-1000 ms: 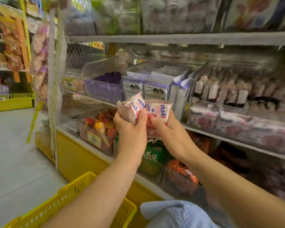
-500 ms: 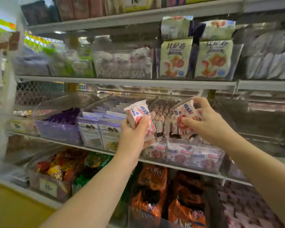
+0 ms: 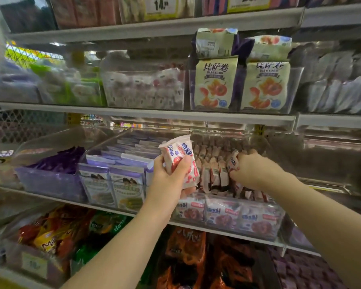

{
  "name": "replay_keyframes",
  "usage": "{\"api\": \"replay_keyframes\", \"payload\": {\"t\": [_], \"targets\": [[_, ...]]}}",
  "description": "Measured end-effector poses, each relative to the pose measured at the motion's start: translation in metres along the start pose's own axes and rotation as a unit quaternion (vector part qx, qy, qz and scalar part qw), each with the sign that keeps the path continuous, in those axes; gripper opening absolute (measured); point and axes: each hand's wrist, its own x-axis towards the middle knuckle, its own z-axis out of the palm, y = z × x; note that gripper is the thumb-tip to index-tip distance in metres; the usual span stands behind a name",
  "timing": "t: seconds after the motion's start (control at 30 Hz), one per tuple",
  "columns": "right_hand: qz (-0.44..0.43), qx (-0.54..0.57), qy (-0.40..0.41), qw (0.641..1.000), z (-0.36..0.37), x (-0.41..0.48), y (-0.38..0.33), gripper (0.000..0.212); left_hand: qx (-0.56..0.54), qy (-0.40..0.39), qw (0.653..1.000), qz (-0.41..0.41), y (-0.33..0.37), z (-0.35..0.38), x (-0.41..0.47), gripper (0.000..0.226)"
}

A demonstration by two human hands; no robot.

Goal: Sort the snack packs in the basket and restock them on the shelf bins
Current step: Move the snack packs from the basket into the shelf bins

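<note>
The store shelving carried clear bins of packaged snacks on several tiers, with price tags along the top tier. On the middle tier, a clear bin held upright rows of white-and-red snack packs. The left hand gripped a small stack of matching packs just in front of the bin's left edge. The right hand was inside the bin, fingers curled round a single pack among the rows. The hands were apart.

L hand w/ packs, R hand in bin
</note>
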Motion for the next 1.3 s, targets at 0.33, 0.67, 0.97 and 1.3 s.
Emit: {"api": "replay_keyframes", "payload": {"t": [0.33,0.67,0.97,1.3], "targets": [[0.045,-0.071,0.055,0.995,0.014,-0.001,-0.003,0.068,-0.017,-0.024,1.000,-0.011,-0.006,-0.002,-0.004,0.053],[-0.126,-0.075,0.033,0.989,0.012,-0.034,0.030,0.073,-0.015,-0.020,1.000,0.003,-0.001,-0.012,-0.007,0.059],[-0.112,-0.055,0.122,0.985,0.029,-0.001,0.013,0.059,-0.019,-0.056,0.998,-0.012,-0.004,-0.004,-0.010,0.062],[-0.146,0.030,-0.031,0.988,-0.019,-0.025,0.029,0.066,-0.127,-0.095,0.982,-0.099,0.003,0.000,-0.011,0.056]]}}
